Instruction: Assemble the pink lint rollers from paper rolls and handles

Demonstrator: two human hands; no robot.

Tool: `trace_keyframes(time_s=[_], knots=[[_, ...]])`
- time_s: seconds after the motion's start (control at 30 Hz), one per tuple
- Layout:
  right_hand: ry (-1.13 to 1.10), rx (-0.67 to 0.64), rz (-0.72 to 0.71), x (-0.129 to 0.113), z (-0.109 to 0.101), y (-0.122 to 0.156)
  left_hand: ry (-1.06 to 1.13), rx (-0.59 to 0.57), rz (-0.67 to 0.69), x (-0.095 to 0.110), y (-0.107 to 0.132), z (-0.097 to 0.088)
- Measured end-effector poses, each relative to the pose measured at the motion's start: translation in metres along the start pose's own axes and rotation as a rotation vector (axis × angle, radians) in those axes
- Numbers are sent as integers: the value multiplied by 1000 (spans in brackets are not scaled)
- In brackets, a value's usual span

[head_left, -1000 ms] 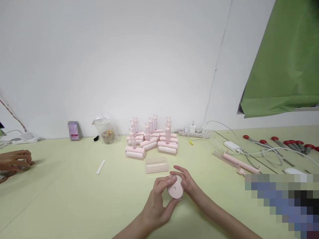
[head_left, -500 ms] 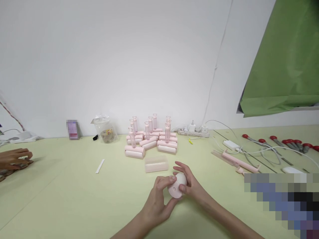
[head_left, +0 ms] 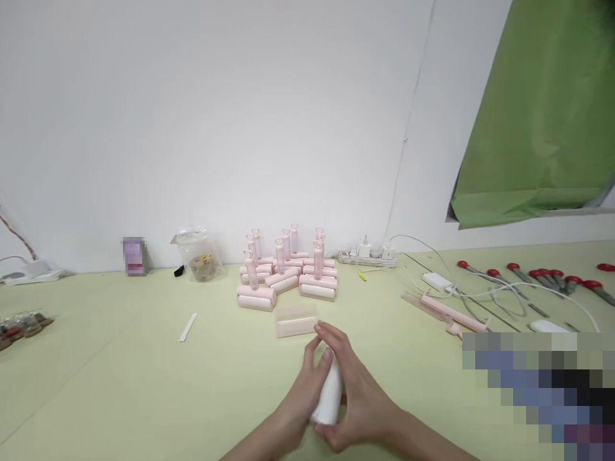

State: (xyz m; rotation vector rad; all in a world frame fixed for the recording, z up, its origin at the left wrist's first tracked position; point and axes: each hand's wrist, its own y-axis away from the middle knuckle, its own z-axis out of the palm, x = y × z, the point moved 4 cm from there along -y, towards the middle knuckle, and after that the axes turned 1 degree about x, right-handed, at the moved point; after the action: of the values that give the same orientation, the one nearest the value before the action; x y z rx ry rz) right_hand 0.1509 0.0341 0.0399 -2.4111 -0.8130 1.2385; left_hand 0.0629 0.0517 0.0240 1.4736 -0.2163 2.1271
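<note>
A white lint roller refill roll [head_left: 329,394] is between my two hands above the near part of the table. My left hand [head_left: 300,400] grips it from the left, thumb along its upper part. Around its right side curves my right hand [head_left: 360,390], fingertips meeting the left ones at the far end and the thumb at the near end. My fingers cover part of the roll. Just beyond them lies a clear pinkish plastic cover [head_left: 295,322]. Behind that stand several pink lint rollers [head_left: 256,298] with upright handles and white rolls.
To the left lie a white strip [head_left: 188,327] and a plastic bag with a tape roll [head_left: 204,266]. On the right are pink roller parts [head_left: 454,312], white cables, a power strip [head_left: 368,258] and several red-ended tools [head_left: 542,274]. Clear-wrapped items [head_left: 24,326] sit far left.
The roll has turned from showing its round end to showing its long side, and has come nearer to me. Another person's hand at far left has gone out of view.
</note>
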Motion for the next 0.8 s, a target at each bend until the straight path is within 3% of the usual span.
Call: trace_keyframes(time_s=[0.07, 0.13, 0.2, 0.3, 0.4, 0.47, 0.53, 0.63, 0.8], knots=[[-21, -22, 12, -1, 2, -1, -41, 3, -18, -4, 1, 1], [-48, 30, 81, 5, -13, -9, -41, -4, -79, -8, 1, -1], [49, 143, 178, 20, -45, -19, -18, 13, -132, -9, 0, -4], [476, 252, 354, 58, -112, -32, 33, 38, -140, -5, -1, -8], [648, 244, 492, 103, -169, -31, 103, 29, -122, -1, -2, -9], [777, 217, 569, 129, -192, -23, 131, 11, -107, 0, -2, -9], [877, 183, 602, 147, -200, -14, 141, -8, -84, 1, -1, -9], [949, 119, 576, 161, -195, -8, 156, -23, -51, 2, -1, -9], [892, 48, 504, 154, -175, -15, 184, -5, -31, 0, -3, -11]])
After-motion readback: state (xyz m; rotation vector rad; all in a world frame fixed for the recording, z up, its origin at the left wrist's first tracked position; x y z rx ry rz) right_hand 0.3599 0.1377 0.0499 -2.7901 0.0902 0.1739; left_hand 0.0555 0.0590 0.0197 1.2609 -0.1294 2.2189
